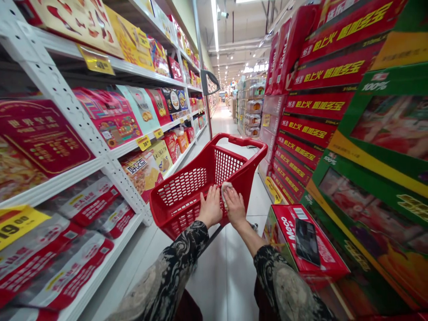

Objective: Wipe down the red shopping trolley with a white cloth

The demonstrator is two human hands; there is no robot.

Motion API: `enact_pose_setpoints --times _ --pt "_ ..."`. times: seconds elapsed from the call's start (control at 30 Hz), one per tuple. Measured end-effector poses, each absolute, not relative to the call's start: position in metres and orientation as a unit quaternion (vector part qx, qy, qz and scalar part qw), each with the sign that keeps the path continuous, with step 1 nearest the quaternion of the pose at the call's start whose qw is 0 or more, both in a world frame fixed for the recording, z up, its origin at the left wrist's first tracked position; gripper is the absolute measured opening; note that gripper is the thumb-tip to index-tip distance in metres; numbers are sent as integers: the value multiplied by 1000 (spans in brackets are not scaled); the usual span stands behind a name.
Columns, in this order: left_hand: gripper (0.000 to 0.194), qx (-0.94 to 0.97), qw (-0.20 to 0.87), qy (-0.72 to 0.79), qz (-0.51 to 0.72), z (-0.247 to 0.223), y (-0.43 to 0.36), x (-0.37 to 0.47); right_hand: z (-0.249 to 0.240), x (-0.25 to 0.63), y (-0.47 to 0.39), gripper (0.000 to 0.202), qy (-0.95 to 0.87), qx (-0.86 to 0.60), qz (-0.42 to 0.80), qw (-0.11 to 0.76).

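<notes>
A red plastic shopping basket [182,189] with slotted walls stands tilted in the aisle in front of me, its raised handle at the far right. My left hand [211,207] lies on the near side of the basket, fingers stretched forward and nothing seen in them. Close beside it, my right hand [234,205] presses a crumpled white cloth [226,187] against the basket's side. The fingers of that hand cover part of the cloth. I cannot see what is under either palm.
White shelves [129,145] with packaged snacks run along the left. Stacked red drink cartons [310,104] and green fruit boxes [377,178] rise on the right. A dark phone [306,240] lies on a red Meco box [329,263] by my right forearm. A grey pole [200,40] stands behind the basket.
</notes>
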State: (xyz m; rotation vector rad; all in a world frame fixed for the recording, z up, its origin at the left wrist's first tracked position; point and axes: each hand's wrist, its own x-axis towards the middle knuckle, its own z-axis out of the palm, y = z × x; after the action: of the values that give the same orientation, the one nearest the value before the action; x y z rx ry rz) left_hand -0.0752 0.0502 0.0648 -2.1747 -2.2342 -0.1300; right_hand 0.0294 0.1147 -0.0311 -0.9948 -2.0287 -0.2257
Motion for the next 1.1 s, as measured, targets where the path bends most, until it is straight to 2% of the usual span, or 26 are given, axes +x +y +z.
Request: enact_pose_setpoints --times 0.2,0.27,0.43,0.57,0.73,0.83,1.0,1.1 --pt "75 -697 40 -714 -48 58 48 -73 -79 44 96 48 -862 -379 -58 331" --pt "74 -711 48 -700 -50 61 49 -69 -79 55 96 50 -864 -370 -58 336" --pt "76 -730 38 -680 -61 71 62 -56 -19 77 126 54 -770 -409 -102 478" --pt "76 -714 24 -697 -57 71 68 -50 16 75 151 54 -760 -425 -117 479" --pt "75 -717 26 -695 -48 67 67 -52 -31 66 141 47 -823 -399 -97 393" --pt "77 -718 23 -694 -52 69 66 -53 -47 75 134 48 -829 -386 -91 394" --pt "79 -707 22 -702 -78 76 68 -54 14 104 169 54 -738 -418 -141 511" --pt "78 -700 -2 -711 -68 77 69 -56 51 113 197 53 -701 -458 -161 522"
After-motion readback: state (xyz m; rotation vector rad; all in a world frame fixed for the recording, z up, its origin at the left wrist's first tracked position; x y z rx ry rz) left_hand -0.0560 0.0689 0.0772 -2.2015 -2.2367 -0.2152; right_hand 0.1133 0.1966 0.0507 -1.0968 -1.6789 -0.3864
